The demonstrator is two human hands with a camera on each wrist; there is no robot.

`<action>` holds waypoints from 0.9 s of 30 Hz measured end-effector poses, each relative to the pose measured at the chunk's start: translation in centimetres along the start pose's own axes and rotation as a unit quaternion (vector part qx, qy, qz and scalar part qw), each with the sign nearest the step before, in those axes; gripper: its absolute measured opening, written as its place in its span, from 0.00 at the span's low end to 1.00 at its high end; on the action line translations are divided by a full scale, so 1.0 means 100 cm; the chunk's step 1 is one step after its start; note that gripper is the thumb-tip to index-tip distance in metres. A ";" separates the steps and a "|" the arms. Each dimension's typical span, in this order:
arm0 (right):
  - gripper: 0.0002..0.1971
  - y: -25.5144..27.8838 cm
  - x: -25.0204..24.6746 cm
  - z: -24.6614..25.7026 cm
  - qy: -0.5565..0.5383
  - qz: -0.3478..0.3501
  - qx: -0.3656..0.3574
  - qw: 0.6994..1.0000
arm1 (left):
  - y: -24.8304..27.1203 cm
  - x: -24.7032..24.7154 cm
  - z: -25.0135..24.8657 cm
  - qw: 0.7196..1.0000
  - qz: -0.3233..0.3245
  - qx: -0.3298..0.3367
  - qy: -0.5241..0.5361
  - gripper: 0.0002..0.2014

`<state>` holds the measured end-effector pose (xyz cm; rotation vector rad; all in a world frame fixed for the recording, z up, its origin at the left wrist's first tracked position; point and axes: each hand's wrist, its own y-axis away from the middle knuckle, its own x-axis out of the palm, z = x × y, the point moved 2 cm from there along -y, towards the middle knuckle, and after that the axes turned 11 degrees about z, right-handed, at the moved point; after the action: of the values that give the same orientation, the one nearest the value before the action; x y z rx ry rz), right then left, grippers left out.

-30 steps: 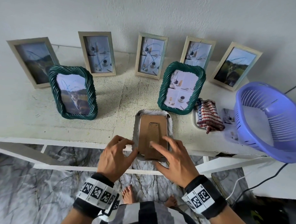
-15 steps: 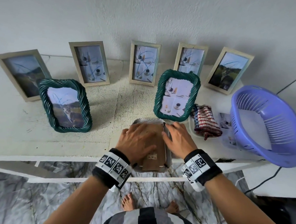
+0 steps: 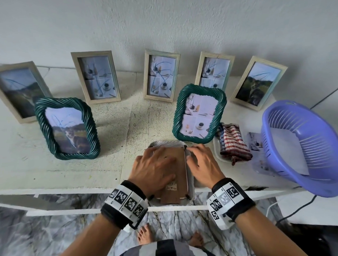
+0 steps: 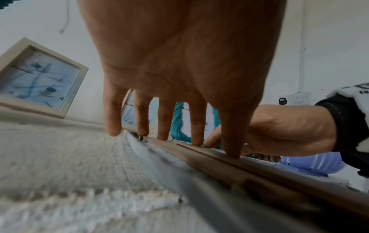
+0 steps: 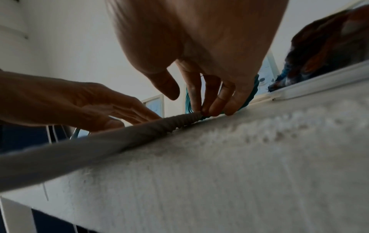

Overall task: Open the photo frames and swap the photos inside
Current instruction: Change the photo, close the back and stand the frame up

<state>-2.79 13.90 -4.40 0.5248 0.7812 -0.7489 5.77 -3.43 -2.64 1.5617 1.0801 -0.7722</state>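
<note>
Hands (image 3: 177,167) flat — fingertips on frame (image 3: 190,181)

Two dark-green twisted frames (image 3: 67,129), a lilac basket (image 3: 306,148), a red-striped cloth (image 3: 233,143).

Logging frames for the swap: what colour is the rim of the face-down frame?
White, rope-twisted rim around a brown backing board; head view shows it best.

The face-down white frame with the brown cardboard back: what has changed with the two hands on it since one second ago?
The left hand moved forward from the near left edge and now presses flat on the brown cardboard back of the face-down white twisted frame. The right hand shifted off the back to the right edge, fingertips at the far corner. The frame and the two green twisted frames stayed in place.
</note>
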 end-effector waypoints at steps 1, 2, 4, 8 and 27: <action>0.24 -0.001 -0.001 0.001 -0.015 0.005 0.009 1.000 | 0.000 0.000 0.000 1.000 0.002 0.000 -0.002 0.30; 0.23 -0.002 -0.002 0.000 -0.035 0.013 0.018 0.999 | -0.001 0.001 0.001 1.000 0.004 -0.001 -0.003 0.30; 0.22 -0.004 -0.002 -0.001 -0.077 0.028 0.038 0.996 | -0.001 0.001 0.002 1.000 0.003 0.000 -0.003 0.31; 0.17 -0.007 -0.003 -0.004 -0.150 0.015 0.047 0.987 | -0.002 0.003 0.002 1.000 -0.005 -0.001 0.002 0.30; 0.27 0.017 0.000 0.024 0.151 0.037 -0.051 0.987 | -0.003 0.007 0.010 0.997 -0.015 0.003 0.075 0.37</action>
<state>-0.48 13.35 -2.71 0.5781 1.0698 -0.5638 5.85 -4.21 -3.61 1.6310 1.2138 -0.6874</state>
